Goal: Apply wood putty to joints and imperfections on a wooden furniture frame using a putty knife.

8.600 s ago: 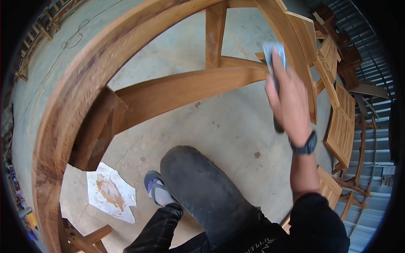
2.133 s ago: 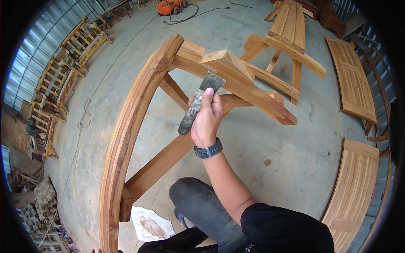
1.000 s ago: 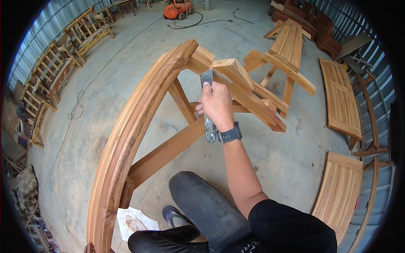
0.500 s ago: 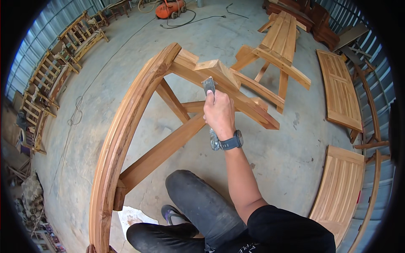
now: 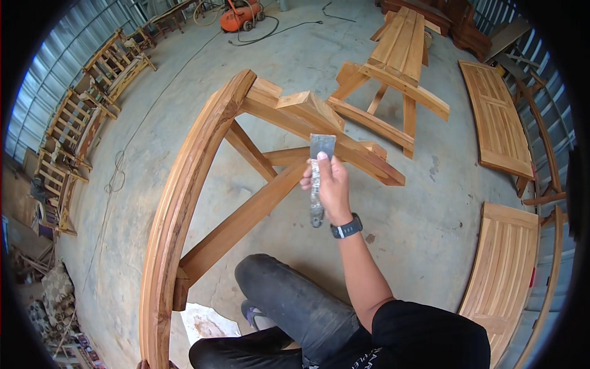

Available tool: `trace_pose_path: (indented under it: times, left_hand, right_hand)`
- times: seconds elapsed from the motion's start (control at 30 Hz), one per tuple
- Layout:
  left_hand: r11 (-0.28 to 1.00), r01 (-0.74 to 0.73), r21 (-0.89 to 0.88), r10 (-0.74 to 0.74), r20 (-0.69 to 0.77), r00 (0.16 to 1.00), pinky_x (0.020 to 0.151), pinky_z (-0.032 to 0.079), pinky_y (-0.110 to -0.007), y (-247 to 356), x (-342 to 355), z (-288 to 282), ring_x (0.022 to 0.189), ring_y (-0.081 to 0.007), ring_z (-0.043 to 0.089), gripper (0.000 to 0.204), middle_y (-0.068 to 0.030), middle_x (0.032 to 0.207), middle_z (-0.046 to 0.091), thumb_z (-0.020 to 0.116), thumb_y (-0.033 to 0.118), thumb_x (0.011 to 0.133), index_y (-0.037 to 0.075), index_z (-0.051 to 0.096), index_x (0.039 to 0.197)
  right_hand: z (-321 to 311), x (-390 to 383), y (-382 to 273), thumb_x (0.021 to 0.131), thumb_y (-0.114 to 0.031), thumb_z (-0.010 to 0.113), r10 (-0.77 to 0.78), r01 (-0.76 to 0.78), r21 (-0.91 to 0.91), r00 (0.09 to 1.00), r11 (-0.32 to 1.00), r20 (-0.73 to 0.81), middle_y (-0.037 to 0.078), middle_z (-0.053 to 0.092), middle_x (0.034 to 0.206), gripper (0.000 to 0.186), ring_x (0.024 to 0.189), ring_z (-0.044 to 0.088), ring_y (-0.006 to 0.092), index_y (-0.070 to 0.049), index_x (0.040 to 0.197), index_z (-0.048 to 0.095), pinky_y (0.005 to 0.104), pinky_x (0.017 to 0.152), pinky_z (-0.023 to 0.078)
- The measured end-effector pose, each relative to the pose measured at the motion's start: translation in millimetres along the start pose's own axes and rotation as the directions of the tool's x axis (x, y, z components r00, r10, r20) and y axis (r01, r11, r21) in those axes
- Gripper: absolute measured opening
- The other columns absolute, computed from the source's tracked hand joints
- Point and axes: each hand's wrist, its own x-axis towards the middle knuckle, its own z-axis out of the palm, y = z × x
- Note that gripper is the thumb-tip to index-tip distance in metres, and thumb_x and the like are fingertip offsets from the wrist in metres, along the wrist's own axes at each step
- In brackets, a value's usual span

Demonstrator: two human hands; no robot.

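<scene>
In my right hand [image 5: 332, 189] is a putty knife [image 5: 322, 146], gripped with the thumb against its flat grey blade. The blade points away from me, and its spattered handle hangs below my fingers. The knife is near the crossbeam of a brown wooden frame [image 5: 190, 178], which stands on its side with the long, thick plank edge running up the left. Down at the lower edge, my left hand [image 5: 143, 364] barely shows; its fingertips appear on both sides of that plank edge, and the rest is hidden.
A wooden table [image 5: 399, 49] with a planked top stands at the far right. Slatted panels [image 5: 501, 264] lean along the right wall, and bamboo-like chairs [image 5: 61, 166] line the left. An orange air compressor [image 5: 239, 17] sits at the back. White sheet [image 5: 209, 323] lies by my foot.
My right hand has drawn back toward me and turned, bringing the putty knife away from the block on the crossbeam and showing its blade flat. My view has shifted slightly.
</scene>
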Motion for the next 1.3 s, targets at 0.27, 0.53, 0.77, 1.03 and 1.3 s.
trace_pose_path:
  times: [0.27,0.53,0.77,1.03,1.3]
  left_hand:
    - [0.999,0.002,-0.037,-0.001,0.017,1.000,0.092,0.052,-0.046,9.3,2.7,3.3,0.105,-0.0371,0.067,0.068,-0.0166,0.112,0.072,0.056,0.068,0.092,0.007,0.074,0.116]
    - [1.000,0.000,-0.026,0.000,0.001,1.000,0.088,0.053,-0.047,12.8,5.6,6.1,0.098,-0.0387,0.069,0.070,-0.0191,0.108,0.073,0.055,0.069,0.092,0.004,0.074,0.112]
    - [0.998,-0.026,-0.054,0.025,-0.016,1.000,0.085,0.053,-0.047,9.6,6.7,11.7,0.096,-0.0394,0.069,0.070,-0.0189,0.106,0.074,0.055,0.068,0.092,0.004,0.074,0.111]
    - [0.996,-0.040,-0.077,0.037,-0.031,0.999,0.084,0.053,-0.047,10.1,6.4,14.7,0.094,-0.0388,0.069,0.070,-0.0180,0.104,0.074,0.054,0.069,0.093,0.004,0.074,0.111]
    - [0.996,0.009,-0.093,-0.009,-0.002,1.000,0.086,0.052,-0.046,11.0,0.9,12.3,0.096,-0.0377,0.068,0.066,-0.0176,0.105,0.073,0.055,0.065,0.094,0.004,0.074,0.111]
  right_hand:
    - [33.7,31.7,43.6,0.108,-0.037,0.051,-0.099,-0.033,0.666,0.982,0.745,0.160,0.005,0.061,0.106,0.035,0.100,0.059,0.0165,-0.004,0.120,0.057,0.0361,0.091,0.051]
    - [38.8,17.5,30.3,0.108,-0.035,0.049,-0.323,0.100,0.750,0.933,0.654,0.157,0.006,0.058,0.109,0.033,0.103,0.058,0.0212,-0.007,0.124,0.054,0.0451,0.101,0.050]
    - [61.5,45.9,71.6,0.108,-0.032,0.051,-0.319,0.213,0.647,0.946,0.732,0.049,0.007,0.060,0.115,0.029,0.112,0.058,0.0214,-0.005,0.119,0.057,0.0444,0.105,0.048]
    - [46.4,70.9,67.4,0.108,-0.029,0.053,-0.347,0.264,0.572,0.937,0.777,0.038,0.007,0.063,0.112,0.027,0.105,0.061,0.0176,-0.003,0.114,0.060,0.0382,0.097,0.053]
    - [65.4,63.1,49.8,0.109,-0.029,0.051,-0.190,0.245,0.387,0.966,0.889,-0.176,0.007,0.064,0.100,0.026,0.095,0.063,0.0171,-0.004,0.110,0.059,0.0340,0.088,0.056]
